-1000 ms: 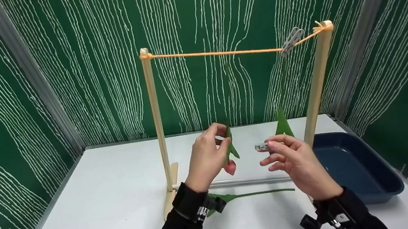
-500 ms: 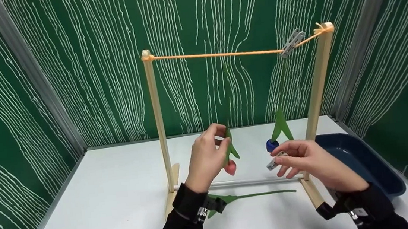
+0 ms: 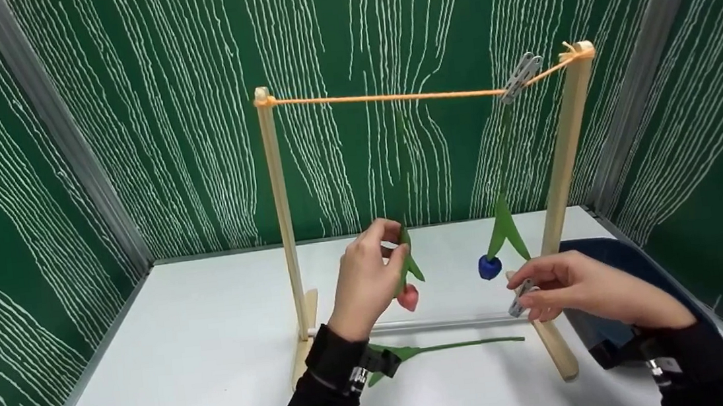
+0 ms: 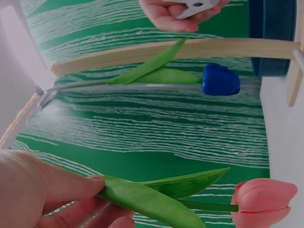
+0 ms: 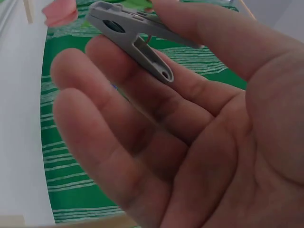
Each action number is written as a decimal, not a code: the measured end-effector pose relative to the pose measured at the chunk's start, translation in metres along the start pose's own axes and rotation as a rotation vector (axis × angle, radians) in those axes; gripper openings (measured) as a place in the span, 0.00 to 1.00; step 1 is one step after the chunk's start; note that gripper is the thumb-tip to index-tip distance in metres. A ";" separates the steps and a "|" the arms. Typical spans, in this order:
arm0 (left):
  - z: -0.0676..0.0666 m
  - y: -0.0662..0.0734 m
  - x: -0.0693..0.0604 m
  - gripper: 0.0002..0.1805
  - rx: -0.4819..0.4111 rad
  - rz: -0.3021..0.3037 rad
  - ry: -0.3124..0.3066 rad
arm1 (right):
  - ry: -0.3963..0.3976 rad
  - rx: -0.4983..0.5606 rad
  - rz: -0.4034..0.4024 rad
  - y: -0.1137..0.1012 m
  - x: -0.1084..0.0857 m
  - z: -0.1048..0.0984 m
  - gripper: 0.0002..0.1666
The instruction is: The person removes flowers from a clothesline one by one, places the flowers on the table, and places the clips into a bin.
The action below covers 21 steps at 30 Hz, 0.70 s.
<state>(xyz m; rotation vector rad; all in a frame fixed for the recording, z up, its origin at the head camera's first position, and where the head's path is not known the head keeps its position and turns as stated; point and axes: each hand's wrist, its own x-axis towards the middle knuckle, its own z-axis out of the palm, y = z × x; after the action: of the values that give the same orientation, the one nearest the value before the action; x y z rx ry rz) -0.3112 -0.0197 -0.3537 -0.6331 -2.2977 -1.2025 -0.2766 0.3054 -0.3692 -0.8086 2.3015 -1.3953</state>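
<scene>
My left hand (image 3: 368, 275) pinches the green leaves of a pink tulip (image 3: 408, 297), its bloom pointing down and its stem rising toward the orange string (image 3: 384, 98). In the left wrist view, thumb and fingers grip a leaf (image 4: 147, 202) beside the pink bloom (image 4: 263, 203). My right hand (image 3: 582, 288) holds a grey clothespin (image 3: 522, 298) between thumb and fingers, near the right post's foot. The right wrist view shows this clothespin (image 5: 137, 33) between thumb and index finger. A blue tulip (image 3: 490, 267) hangs bloom down from another clothespin (image 3: 522, 78) on the string.
A wooden post (image 3: 280, 217) stands left and another (image 3: 566, 157) right, joined low by a pale rod (image 3: 446, 323). Under the left wrist, a third flower's green stem (image 3: 468, 344) lies on the white table (image 3: 203, 351). A dark blue basin (image 3: 603, 332) sits behind the right forearm.
My right hand has moved right and down with the clothespin, turning it and uncovering the hanging blue bloom. My left hand has stayed in place on the pink tulip.
</scene>
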 end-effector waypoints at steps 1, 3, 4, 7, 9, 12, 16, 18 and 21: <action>0.000 0.000 0.000 0.10 0.001 0.000 0.000 | 0.004 -0.007 0.005 0.001 -0.001 -0.002 0.18; 0.000 0.001 0.000 0.10 0.005 0.001 0.000 | 0.014 -0.026 0.014 0.003 -0.004 -0.006 0.18; 0.000 0.001 0.000 0.11 0.012 0.002 0.000 | 0.019 -0.043 0.018 0.003 -0.005 -0.008 0.18; 0.000 0.002 0.000 0.11 0.023 0.000 -0.001 | 0.031 -0.094 0.043 0.006 -0.009 -0.015 0.18; -0.001 0.003 0.000 0.11 0.032 -0.005 -0.002 | 0.038 -0.129 0.062 0.009 -0.011 -0.019 0.17; -0.001 0.003 0.000 0.11 0.036 -0.015 -0.005 | 0.046 -0.165 0.105 0.014 -0.016 -0.027 0.18; -0.001 0.003 0.000 0.11 0.032 -0.014 -0.007 | 0.052 -0.187 0.140 0.022 -0.024 -0.040 0.18; 0.000 0.003 0.000 0.11 0.027 -0.010 -0.007 | 0.060 -0.189 0.148 0.026 -0.029 -0.047 0.18; 0.000 0.003 0.000 0.11 0.022 -0.007 -0.007 | 0.089 -0.181 0.159 0.032 -0.036 -0.056 0.19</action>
<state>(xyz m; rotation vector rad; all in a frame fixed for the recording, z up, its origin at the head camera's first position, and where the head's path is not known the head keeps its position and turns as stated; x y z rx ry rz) -0.3090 -0.0182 -0.3520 -0.6223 -2.3173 -1.1779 -0.2887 0.3788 -0.3720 -0.6086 2.5271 -1.1899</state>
